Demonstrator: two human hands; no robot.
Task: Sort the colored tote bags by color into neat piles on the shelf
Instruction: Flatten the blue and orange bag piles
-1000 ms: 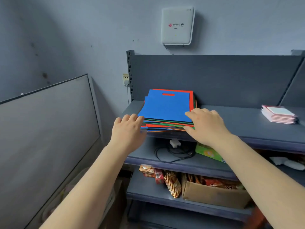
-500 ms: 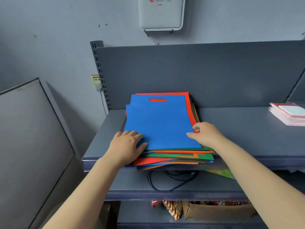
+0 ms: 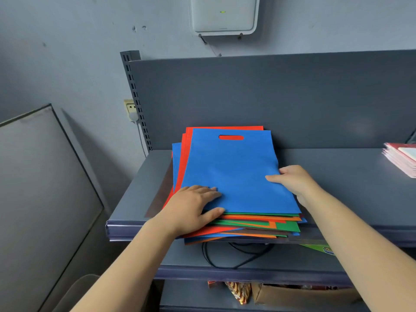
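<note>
Left hand (image 3: 193, 204) flat, fingers straight, pinning mixed stack of flat coloured fabric tote bags (image 3: 243, 224) on grey metal shelf (image 3: 351, 176); right hand (image 3: 292, 181) pinching top blue bag (image 3: 234, 172) edge, likely to peel it off.

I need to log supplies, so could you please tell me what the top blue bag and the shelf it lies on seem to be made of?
The blue bag looks like matte non-woven fabric: flat, no sheen, clean-cut edges and a punched-out handle slot. It could be stiff felt-like sheet. The shelf looks like painted metal: smooth grey surface with a soft sheen.
</note>
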